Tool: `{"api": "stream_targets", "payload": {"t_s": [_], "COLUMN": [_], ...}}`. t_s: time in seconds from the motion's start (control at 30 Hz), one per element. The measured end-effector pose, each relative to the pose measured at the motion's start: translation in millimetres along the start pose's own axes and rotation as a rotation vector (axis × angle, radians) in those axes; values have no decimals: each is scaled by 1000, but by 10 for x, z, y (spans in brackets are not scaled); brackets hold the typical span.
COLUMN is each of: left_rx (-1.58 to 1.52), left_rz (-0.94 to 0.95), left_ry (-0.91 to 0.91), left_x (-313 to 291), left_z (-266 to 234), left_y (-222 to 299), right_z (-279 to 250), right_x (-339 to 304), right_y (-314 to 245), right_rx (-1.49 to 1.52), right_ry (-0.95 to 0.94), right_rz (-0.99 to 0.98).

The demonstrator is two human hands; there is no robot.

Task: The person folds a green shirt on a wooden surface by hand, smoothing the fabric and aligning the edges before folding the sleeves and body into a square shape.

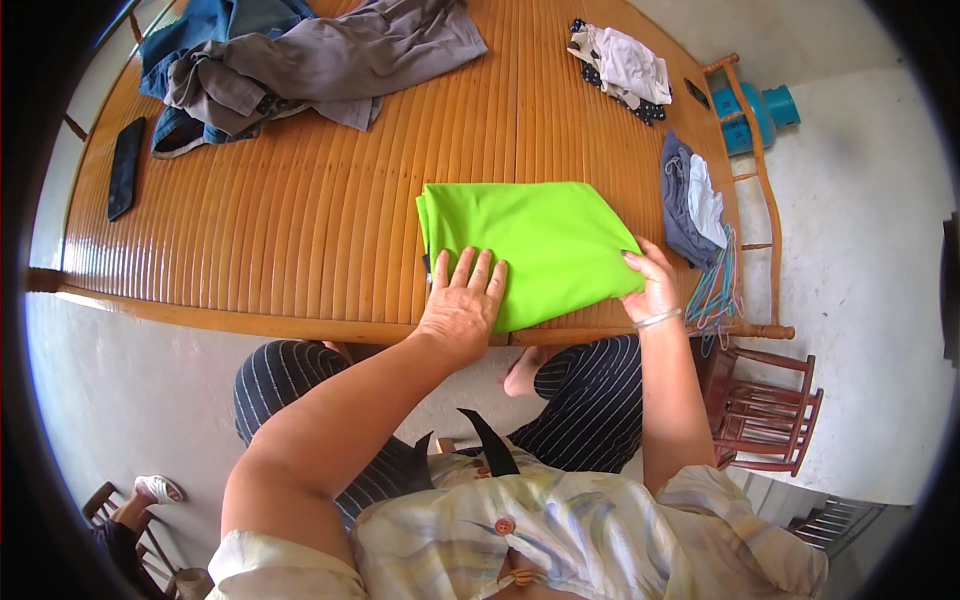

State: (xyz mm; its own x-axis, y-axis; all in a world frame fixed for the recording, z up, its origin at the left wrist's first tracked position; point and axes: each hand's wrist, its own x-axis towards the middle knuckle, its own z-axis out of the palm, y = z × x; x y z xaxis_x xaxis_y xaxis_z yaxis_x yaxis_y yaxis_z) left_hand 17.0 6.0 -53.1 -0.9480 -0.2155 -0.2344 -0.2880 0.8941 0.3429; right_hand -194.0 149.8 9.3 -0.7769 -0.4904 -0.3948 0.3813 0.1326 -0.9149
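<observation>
A folded bright green cloth [530, 240] lies near the front edge of a slatted wooden bed platform [330, 230]. My left hand [462, 305] lies flat on the cloth's near left corner, fingers spread. My right hand [650, 282] pinches the cloth's near right corner; a thin bangle sits on that wrist.
A heap of grey and blue clothes [300, 60] lies at the back left, a black phone [125, 165] at the left. Small folded garments [620, 65] and a grey-and-white pile [690, 200] sit at the right, with hangers [715, 290] beside them. A wooden chair [765, 415] and a blue gas cylinder [755, 115] stand beyond.
</observation>
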Motion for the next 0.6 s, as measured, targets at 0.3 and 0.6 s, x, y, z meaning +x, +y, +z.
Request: {"api": "stream_targets", "payload": {"t_s": [0.3,0.6], "left_rx": [-693,-672], "left_rz": [157,-478], "left_ry": [110,81], "left_x": [-154,269], "left_z": [-549,-588], "left_y": [162,-728], "right_z": [-274,570], "right_x": [-134,851], "right_y": [-857,-458], "right_rx": [-26,0], "right_ry": [-161,-108], "right_rz": [-141,100]}}
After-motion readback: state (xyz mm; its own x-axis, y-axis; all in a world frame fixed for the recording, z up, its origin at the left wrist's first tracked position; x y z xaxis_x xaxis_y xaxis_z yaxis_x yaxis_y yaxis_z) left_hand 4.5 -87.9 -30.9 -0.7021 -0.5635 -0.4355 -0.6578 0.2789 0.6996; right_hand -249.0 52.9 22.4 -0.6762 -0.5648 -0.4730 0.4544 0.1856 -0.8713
